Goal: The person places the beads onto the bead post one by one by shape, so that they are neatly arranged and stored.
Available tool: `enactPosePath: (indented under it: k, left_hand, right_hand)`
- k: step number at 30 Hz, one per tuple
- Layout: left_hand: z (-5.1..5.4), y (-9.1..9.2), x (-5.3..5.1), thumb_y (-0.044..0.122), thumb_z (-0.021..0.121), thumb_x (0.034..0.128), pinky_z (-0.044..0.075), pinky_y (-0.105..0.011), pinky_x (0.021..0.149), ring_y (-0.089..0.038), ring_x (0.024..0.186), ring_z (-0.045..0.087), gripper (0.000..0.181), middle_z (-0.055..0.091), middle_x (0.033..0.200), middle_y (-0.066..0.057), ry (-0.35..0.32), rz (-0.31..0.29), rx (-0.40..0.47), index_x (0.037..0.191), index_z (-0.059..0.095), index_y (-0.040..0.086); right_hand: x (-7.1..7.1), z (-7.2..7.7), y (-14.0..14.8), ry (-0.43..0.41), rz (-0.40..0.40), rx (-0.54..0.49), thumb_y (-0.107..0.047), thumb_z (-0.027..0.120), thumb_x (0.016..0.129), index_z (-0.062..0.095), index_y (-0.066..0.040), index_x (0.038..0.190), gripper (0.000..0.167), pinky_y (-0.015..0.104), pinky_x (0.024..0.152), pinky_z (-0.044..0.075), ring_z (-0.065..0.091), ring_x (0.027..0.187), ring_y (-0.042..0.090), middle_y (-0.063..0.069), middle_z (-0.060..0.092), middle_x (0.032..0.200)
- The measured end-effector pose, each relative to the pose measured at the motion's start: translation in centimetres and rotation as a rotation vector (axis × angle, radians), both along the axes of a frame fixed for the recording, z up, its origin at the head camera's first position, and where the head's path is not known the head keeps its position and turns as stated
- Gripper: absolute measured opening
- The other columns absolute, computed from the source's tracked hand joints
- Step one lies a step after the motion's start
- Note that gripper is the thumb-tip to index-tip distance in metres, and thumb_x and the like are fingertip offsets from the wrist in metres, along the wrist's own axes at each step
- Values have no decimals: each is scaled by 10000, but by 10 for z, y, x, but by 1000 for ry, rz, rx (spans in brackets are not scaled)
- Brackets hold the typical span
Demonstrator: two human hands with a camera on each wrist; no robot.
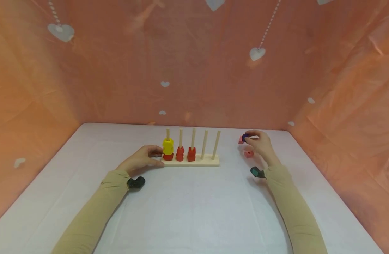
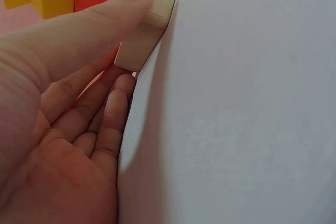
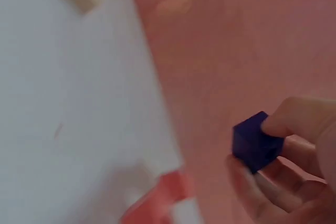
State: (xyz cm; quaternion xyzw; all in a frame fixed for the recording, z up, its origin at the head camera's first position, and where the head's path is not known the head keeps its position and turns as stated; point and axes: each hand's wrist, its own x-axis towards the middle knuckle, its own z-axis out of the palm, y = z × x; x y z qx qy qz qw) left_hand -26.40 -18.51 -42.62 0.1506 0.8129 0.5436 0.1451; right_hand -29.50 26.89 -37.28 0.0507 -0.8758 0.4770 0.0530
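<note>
A wooden peg stand (image 1: 210, 162) with several upright pegs lies across the middle of the table. On its leftmost peg, yellow blocks (image 1: 168, 146) sit above a red block (image 1: 168, 157). Red blocks (image 1: 180, 154) are on the second peg, and a red block (image 1: 191, 154) is on the third; the two right pegs are bare. My left hand (image 1: 143, 157) holds the stand's left end, the thumb lying along its front edge in the left wrist view. At the far right, my right hand (image 1: 259, 143) pinches a dark blue block (image 3: 256, 142) between thumb and fingers, raised above the table.
A pinkish-red block (image 1: 249, 154) lies on the white table below my right hand. Another pinkish block (image 1: 241, 140) shows beside the blue one. An orange-pink cloth with white hearts (image 1: 257, 54) rises behind the table and along both sides.
</note>
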Motion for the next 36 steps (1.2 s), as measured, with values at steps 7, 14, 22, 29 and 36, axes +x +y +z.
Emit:
enactPosePath:
  k: [7, 14, 22, 29, 36]
  left_hand:
    - [1, -2, -1, 171, 810, 772, 334, -443, 1069, -303, 1201, 486, 612, 543, 1299, -150, 6, 0, -17, 1291, 530, 6]
    - [2, -2, 0, 177, 820, 760, 347, -432, 1062, -291, 1185, 497, 604, 558, 1280, -132, -2, 3, -12, 1275, 545, 21]
    - [-1, -1, -1, 199, 824, 757, 350, -438, 1058, -290, 1185, 493, 606, 557, 1279, -129, 1, -11, 0, 1270, 551, 26]
    - [-1, 0, -1, 203, 826, 754, 356, -433, 1055, -281, 1180, 496, 599, 560, 1273, -119, -9, -10, 1, 1262, 559, 34]
    - [-1, 0, -1, 158, 815, 762, 352, -432, 1056, -285, 1170, 495, 573, 563, 1261, -130, -9, -12, 20, 1255, 559, 15]
  right_hand:
    - [18, 41, -29, 276, 40, -72, -53, 684, 873, 570, 4, 1220, 369, 209, 829, 509, 612, 1028, 253, 180, 597, 1151]
    - [37, 75, -74, 381, 179, -167, 25, 697, 840, 605, 57, 1175, 349, 168, 765, 485, 586, 931, 152, 174, 622, 1108]
    - [61, 100, -124, 401, 415, -104, 102, 650, 844, 613, 98, 1169, 327, 250, 754, 500, 559, 854, 206, 229, 596, 1096]
    - [48, 88, -146, 381, 491, -74, 59, 664, 852, 633, 76, 1157, 307, 352, 804, 500, 543, 872, 257, 180, 626, 1099]
    - [31, 69, -158, 376, 494, 40, -6, 682, 864, 651, 0, 1181, 318, 392, 880, 499, 577, 955, 238, 116, 636, 1132]
